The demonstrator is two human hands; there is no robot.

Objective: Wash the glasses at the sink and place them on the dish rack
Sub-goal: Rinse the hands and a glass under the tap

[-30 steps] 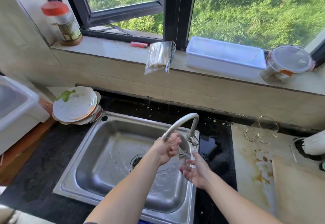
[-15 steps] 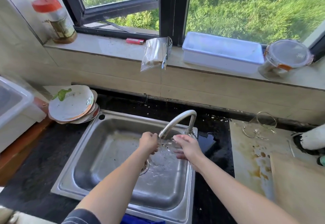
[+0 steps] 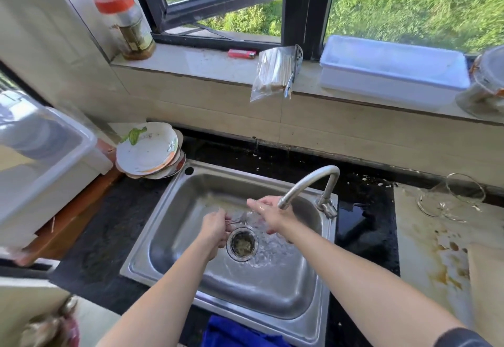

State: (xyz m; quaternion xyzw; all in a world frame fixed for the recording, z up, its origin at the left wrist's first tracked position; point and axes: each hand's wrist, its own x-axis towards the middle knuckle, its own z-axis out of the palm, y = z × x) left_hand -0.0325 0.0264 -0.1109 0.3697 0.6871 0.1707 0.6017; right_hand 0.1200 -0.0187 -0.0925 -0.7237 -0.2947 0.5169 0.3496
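Note:
A clear wine glass point(image 3: 243, 219) lies sideways over the steel sink point(image 3: 174, 210), under the running stream from the curved faucet point(image 3: 308, 181). My left hand point(image 3: 215, 228) grips its stem end, just left of the drain point(image 3: 242, 243). My right hand point(image 3: 274, 214) cups the bowl end beneath the spout; water and glare blur the glass's outline. A second wine glass point(image 3: 452, 199) lies on its side on the pale counter at the right, apart from both hands.
Stacked dirty plates point(image 3: 148, 151) sit at the sink's back left corner. A white plastic bin point(image 3: 46, 166) stands at the far left. The windowsill holds a red-lidded jar point(image 3: 126, 23), a bag of chopsticks point(image 3: 275, 74) and a white tub point(image 3: 392, 69). A blue cloth point(image 3: 234, 333) lies at the front edge.
Both hands moved left and lower into the basin with the glass, from beside the faucet base to above the drain. The camera shifted, showing more of the left side.

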